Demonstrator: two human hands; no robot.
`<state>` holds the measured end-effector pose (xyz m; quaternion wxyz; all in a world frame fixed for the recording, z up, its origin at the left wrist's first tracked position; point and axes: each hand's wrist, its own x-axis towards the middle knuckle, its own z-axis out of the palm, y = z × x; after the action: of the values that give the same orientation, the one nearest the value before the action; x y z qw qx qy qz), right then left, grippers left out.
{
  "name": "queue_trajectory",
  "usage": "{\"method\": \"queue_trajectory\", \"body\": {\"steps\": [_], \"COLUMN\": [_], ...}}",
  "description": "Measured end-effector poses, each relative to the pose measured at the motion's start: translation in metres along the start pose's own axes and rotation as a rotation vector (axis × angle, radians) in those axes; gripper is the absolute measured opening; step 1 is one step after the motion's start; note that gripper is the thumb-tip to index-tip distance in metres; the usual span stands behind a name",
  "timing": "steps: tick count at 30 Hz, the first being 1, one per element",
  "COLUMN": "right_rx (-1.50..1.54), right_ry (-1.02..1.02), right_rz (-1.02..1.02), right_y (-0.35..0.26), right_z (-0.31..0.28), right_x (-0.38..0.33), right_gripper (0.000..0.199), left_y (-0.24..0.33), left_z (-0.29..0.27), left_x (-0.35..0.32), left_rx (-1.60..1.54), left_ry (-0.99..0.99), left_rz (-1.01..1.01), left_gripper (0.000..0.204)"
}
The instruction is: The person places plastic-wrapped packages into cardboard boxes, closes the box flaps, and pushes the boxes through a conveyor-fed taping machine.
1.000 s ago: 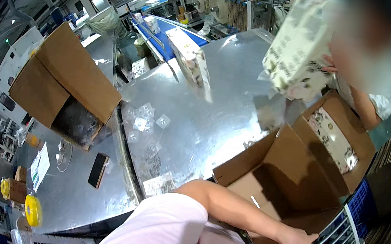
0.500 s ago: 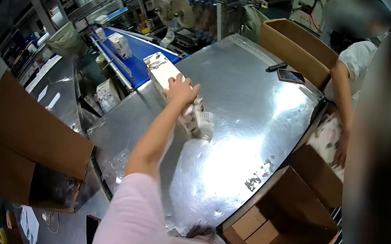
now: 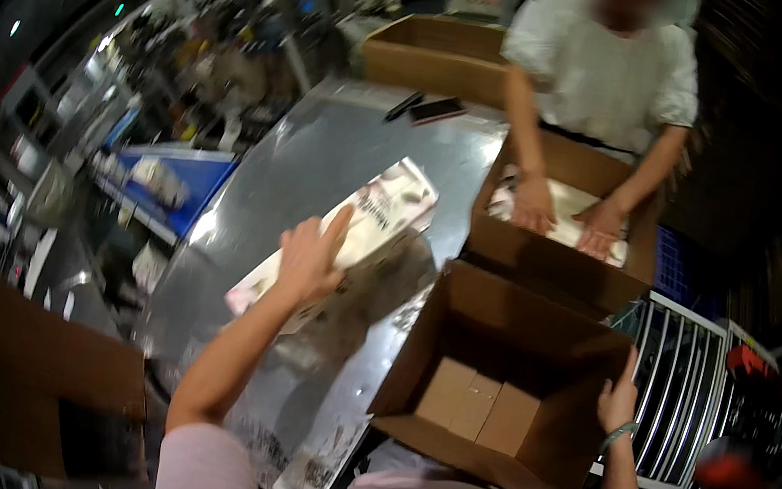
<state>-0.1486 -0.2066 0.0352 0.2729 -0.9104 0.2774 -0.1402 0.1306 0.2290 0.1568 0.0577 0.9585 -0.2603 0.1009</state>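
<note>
My left hand (image 3: 313, 258) is closed over the top of a long white package (image 3: 398, 195) with pink and dark print, tilted just above the metal table. Its contents cannot be made out. The fingers of my right hand (image 3: 619, 398) are wrapped over the right wall of an open cardboard box (image 3: 508, 308). That box stands right in front of me, with its bottom flaps showing inside. A greenish band circles my right wrist.
Across from me, a person in white presses both hands (image 3: 567, 218) onto white packages inside another carton (image 3: 551, 258). A phone (image 3: 438, 111) lies on the metal table (image 3: 318, 122). A roller conveyor (image 3: 678, 389) runs at right, a blue belt (image 3: 208, 182) at left.
My left hand has brought the package from beside the blue belt toward the box. The view has swung right, and the person's both hands now show. My right hand remains on the box.
</note>
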Motion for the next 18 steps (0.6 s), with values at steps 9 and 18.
{"method": "queue_trajectory", "body": {"steps": [9,18], "right_rx": [1.050,1.080], "right_ry": [-0.023,0.093], "right_rz": [0.132,0.265], "right_y": [0.021,0.033], "right_z": [0.015,-0.018], "right_x": [0.013,0.005], "right_gripper": [0.064,0.054], "left_y": [0.180,0.296], "left_z": [-0.094,0.146], "left_x": [-0.036,-0.085], "left_rx": [-0.551,-0.131], "left_ry": [-0.150,-1.221], "left_rz": [0.671,0.814], "left_gripper": [0.054,0.084]}}
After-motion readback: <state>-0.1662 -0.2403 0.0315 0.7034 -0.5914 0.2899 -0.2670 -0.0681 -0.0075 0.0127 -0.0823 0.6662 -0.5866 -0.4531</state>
